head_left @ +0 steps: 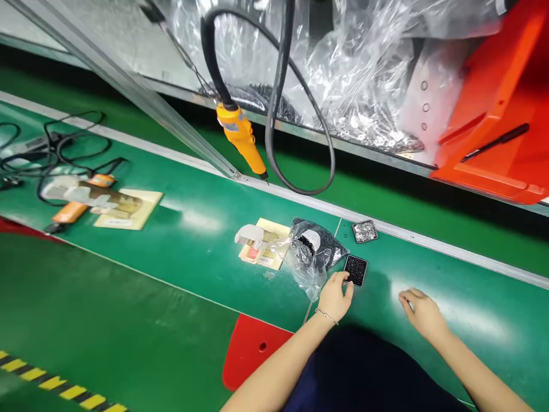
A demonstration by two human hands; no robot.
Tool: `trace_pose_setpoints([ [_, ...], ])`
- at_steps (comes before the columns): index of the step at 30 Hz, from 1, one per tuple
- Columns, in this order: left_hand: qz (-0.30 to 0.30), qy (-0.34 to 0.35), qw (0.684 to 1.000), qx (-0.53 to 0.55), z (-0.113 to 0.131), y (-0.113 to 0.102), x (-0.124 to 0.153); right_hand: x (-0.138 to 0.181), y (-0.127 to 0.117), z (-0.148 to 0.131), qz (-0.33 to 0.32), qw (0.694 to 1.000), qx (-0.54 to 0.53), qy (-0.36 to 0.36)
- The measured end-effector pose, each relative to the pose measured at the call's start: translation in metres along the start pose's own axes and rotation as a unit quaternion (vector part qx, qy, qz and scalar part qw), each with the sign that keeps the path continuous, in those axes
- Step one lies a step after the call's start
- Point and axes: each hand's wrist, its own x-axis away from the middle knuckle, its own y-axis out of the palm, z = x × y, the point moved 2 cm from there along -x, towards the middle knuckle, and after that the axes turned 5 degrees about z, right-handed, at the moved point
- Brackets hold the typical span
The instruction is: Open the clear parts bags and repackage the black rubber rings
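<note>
My left hand [335, 296], with a thin bracelet at the wrist, is at the lower left corner of a small square tray [355, 270] filled with tiny black parts. Its thumb and fingers are apart, and the fingertips reach the tray's edge. To the right, my right hand [422, 312] hovers over the green table with thumb and fingers drawn together; anything between them is too small to make out. Behind the black parts stands a second tray [364, 231] of silvery parts. A clear plastic bag of black parts [323, 243] lies left of my left hand.
An orange electric screwdriver [242, 137] hangs from a looped black cable above the table's back edge. Taped cream pads [277, 243] lie to the left, with another orange tool [71, 213] and cables beyond. A red bin [497, 131] and plastic bags [360, 86] occupy the shelf.
</note>
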Motion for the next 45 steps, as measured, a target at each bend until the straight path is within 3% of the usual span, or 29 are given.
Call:
trace_pose_setpoints([
  [3, -0.016, -0.005, 0.999, 0.038, -0.015, -0.005, 0.020, -0.094, 0.002, -0.030, -0.023, 0.998, 0.038, -0.044],
  [7, -0.023, -0.036, 0.997, 0.060, -0.051, -0.019, 0.056, -0.200, 0.033, -0.074, -0.090, 0.988, 0.073, -0.104],
  [10, 0.009, -0.092, 0.994, 0.064, -0.072, -0.031, 0.068, -0.246, 0.052, -0.100, -0.151, 0.972, 0.110, -0.144],
  [13, 0.040, -0.150, 0.984, 0.084, -0.080, -0.036, 0.064, -0.266, 0.061, -0.112, -0.197, 0.956, 0.142, -0.164],
  [17, 0.019, -0.168, 0.979, 0.112, -0.081, -0.029, 0.050, -0.272, 0.066, -0.116, -0.217, 0.950, 0.145, -0.171],
  [21, -0.005, -0.169, 0.977, 0.128, -0.077, -0.024, 0.041, -0.266, 0.062, -0.120, -0.204, 0.964, 0.097, -0.143],
  [24, -0.038, -0.193, 0.968, 0.157, -0.065, -0.035, 0.037, -0.243, 0.045, -0.128, -0.196, 0.976, 0.020, -0.098],
  [26, -0.067, -0.224, 0.946, 0.226, -0.050, -0.049, 0.034, -0.216, 0.024, -0.138, -0.215, 0.970, -0.088, -0.072],
  [27, -0.074, -0.235, 0.930, 0.272, -0.040, -0.058, 0.032, -0.200, 0.011, -0.143, -0.230, 0.958, -0.162, -0.060],
  [29, -0.061, -0.233, 0.905, 0.351, -0.019, -0.079, 0.026, -0.171, -0.016, -0.154, -0.253, 0.883, -0.395, 0.010],
  [31, -0.035, -0.208, 0.894, 0.396, 0.002, -0.099, 0.019, -0.148, -0.042, -0.162, -0.244, 0.836, -0.491, 0.034],
  [35, -0.008, -0.136, 0.882, 0.452, 0.032, -0.126, 0.010, -0.128, -0.072, -0.173, -0.210, 0.846, -0.490, -0.017],
  [41, -0.006, -0.094, 0.868, 0.487, 0.048, -0.136, 0.015, -0.125, -0.077, -0.179, -0.229, 0.842, -0.487, -0.049],
  [45, 0.014, -0.102, 0.906, 0.410, 0.043, -0.134, 0.013, -0.125, -0.066, -0.182, -0.247, 0.839, -0.481, -0.061],
])
